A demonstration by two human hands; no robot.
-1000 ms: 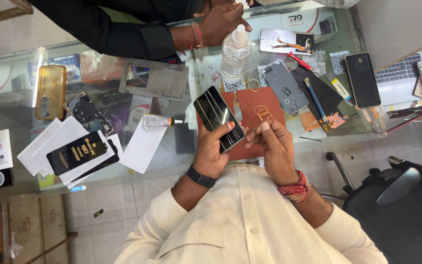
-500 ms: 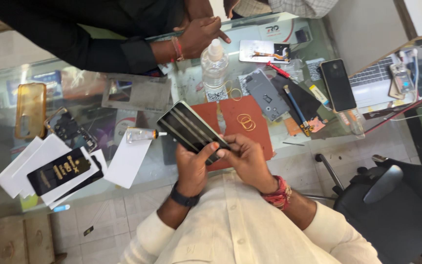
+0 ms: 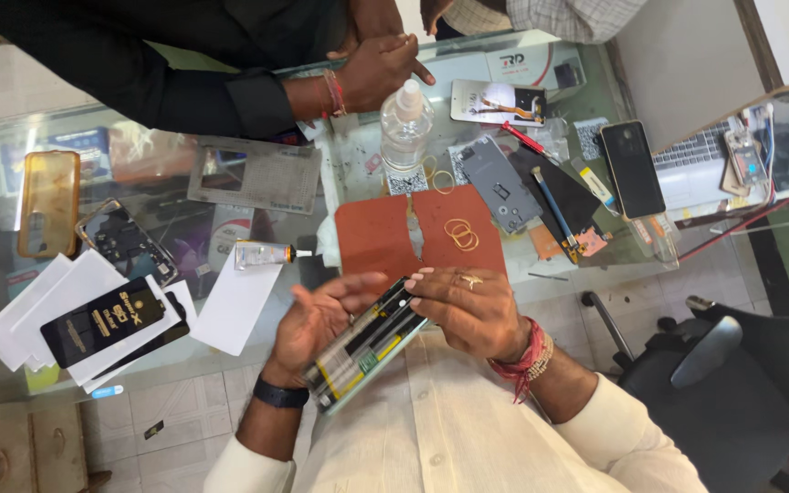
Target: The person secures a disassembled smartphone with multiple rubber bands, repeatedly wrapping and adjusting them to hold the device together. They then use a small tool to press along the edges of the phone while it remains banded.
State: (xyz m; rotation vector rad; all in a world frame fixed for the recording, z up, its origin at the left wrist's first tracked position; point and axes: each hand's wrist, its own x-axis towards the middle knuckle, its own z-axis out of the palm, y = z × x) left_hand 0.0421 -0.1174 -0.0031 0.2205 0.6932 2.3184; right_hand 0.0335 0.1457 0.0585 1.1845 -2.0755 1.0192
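Glass counter [image 3: 248,365] lies ahead of both hands; the opened smartphone with exposed innards [image 3: 362,351] is cradled in the half-open left hand [image 3: 317,324] and pinched at its upper edge by the right hand [image 3: 468,310]. Even, gentle finger pressure along that edge seems advisable, the phone kept supported underneath

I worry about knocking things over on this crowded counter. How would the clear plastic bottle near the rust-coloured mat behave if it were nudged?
The clear bottle stands upright, tall for its narrow base, so a sideways push would probably tip it. It looks like thin plastic, likely light. Once down, its round body might roll towards the rubber bands.
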